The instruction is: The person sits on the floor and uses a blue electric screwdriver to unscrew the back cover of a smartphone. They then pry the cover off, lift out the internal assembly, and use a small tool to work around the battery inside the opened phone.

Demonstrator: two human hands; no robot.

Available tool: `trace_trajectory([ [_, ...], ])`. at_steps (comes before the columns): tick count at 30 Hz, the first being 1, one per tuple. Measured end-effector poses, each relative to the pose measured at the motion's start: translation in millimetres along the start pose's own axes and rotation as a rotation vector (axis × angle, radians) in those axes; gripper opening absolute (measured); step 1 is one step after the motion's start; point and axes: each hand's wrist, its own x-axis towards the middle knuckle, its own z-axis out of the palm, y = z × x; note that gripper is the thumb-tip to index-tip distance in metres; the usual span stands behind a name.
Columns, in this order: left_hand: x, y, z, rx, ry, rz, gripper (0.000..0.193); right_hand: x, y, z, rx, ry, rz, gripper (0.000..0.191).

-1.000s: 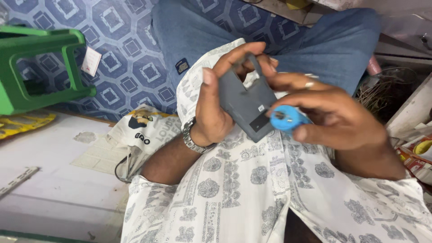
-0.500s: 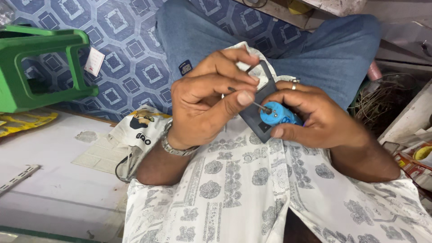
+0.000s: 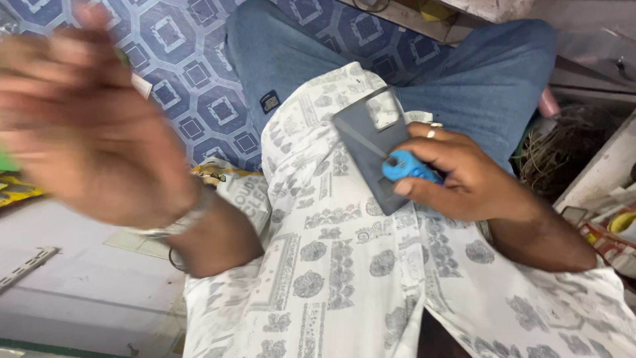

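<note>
Against the right hand [image 3: 464, 176] rests a grey plate [image 3: 368, 142].

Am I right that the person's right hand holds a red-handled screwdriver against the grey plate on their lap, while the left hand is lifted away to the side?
Not quite: the handle is blue, not red. In the head view, the right hand holds the blue-handled screwdriver against the grey plate on the lap, while the left hand, blurred, is lifted away to the side.

We log: grey plate [image 3: 363, 142]; bright blue handle [image 3: 405, 167]; white shirt [image 3: 344, 265], grey medallion print; blue jeans [image 3: 490, 79]; blue geometric-patterned floor [image 3: 179, 59].
</note>
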Motion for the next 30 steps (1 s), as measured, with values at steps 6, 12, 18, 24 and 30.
trace_trajectory([
  [6, -0.6, -20.0, -35.5, 0.391, -0.082, -0.005, 0.015, 1.5, 5.8, -2.4, 0.043, -0.001, -0.058, 0.027],
  [12, -53.2, -21.8, 48.9, 0.344, -0.436, -0.276, 0.024, 7.4, 1.4, -4.5, 0.051, -0.067, -0.052, 0.028],
  [18, -38.6, -2.6, 50.1, 0.410, -0.639, -0.220, 0.010, 13.2, -6.4, -7.0, 0.048, -0.105, -0.048, 0.028],
  [24, -15.5, 3.0, 41.1, 0.331, -0.199, -0.118, 0.010, 5.1, -1.8, 1.3, 0.018, -0.064, -0.054, 0.028],
  [30, -6.0, 11.7, 50.4, 0.303, -0.312, -0.029, 0.018, 2.9, 0.2, -1.2, 0.047, -0.062, -0.024, 0.028],
])
